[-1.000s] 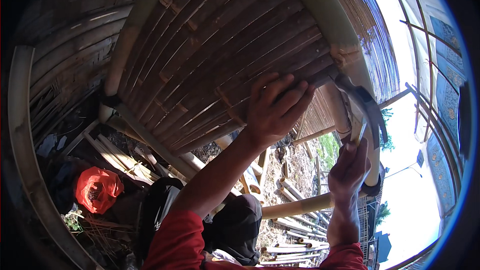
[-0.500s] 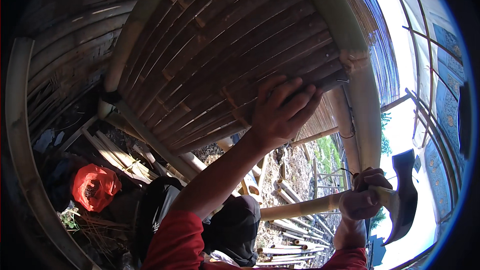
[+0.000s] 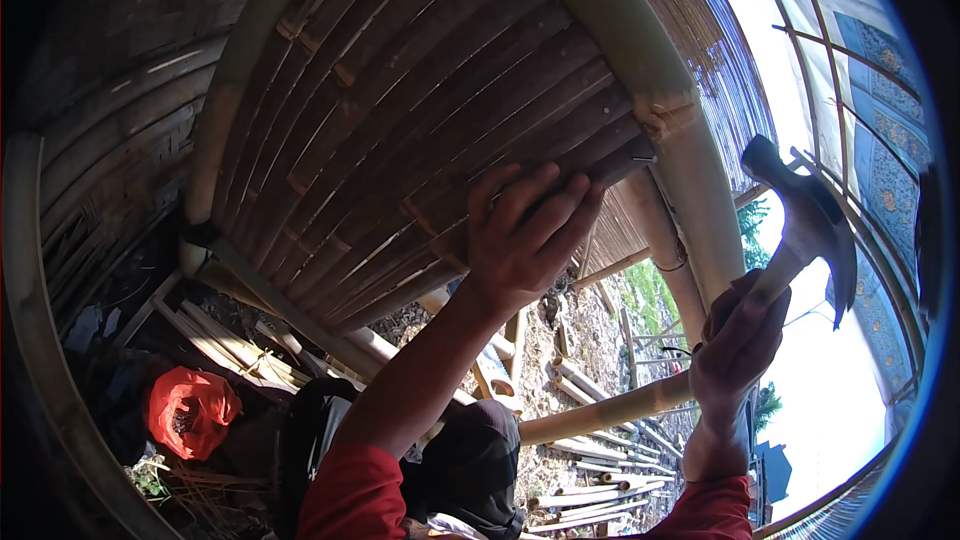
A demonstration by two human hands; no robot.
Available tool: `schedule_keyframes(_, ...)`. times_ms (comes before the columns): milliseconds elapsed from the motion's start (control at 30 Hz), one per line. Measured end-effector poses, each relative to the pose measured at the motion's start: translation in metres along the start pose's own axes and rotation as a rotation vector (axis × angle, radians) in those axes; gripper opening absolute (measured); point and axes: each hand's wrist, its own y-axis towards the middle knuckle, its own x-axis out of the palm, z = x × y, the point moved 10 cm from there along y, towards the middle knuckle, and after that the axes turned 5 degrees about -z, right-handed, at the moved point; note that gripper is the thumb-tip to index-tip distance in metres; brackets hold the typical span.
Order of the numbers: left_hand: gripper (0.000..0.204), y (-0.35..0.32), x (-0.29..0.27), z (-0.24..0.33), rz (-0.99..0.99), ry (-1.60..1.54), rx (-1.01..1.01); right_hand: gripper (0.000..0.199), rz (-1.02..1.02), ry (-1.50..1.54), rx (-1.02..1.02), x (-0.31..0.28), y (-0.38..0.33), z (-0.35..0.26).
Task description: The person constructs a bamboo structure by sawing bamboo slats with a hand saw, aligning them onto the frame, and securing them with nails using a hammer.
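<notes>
Fingers (image 3: 560,205) of left hand (image 3: 520,240) spread flat on bamboo slats (image 3: 400,120); right hand (image 3: 740,340) at 3 o'clock, clamped round hammer (image 3: 805,225).

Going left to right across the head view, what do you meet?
Red plastic bag → slatted bamboo panel → left hand pressed on the slats → thick bamboo pole → right hand → hammer it holds raised.

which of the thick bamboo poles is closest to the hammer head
The thick pale bamboo pole curving down the panel's right edge, beside the hammer; the other poles stand left or lie below.
</notes>
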Motion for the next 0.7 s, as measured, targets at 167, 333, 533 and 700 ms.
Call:
schedule_keyframes(167, 0.021, 0.0, 0.0, -0.004, 0.003, 0.009, -0.007, 0.037, -0.153, -0.094, 0.08, -0.002, 0.008, 0.004)
schedule_keyframes(333, 0.023, 0.002, -0.001, -0.001, -0.001, 0.005, -0.006, 0.023, 0.0, -0.377, -0.289, 0.005, 0.0, -0.008)
schedule_keyframes(533, 0.022, 0.001, 0.0, -0.002, -0.004, -0.025, -0.015, 0.034, 0.153, 0.184, -0.015, -0.024, -0.008, 0.012)
schedule_keyframes(700, 0.021, -0.002, -0.001, -0.004, 0.016, 0.011, 0.014, 0.036, -0.361, -0.316, -0.142, 0.042, 0.001, -0.005)
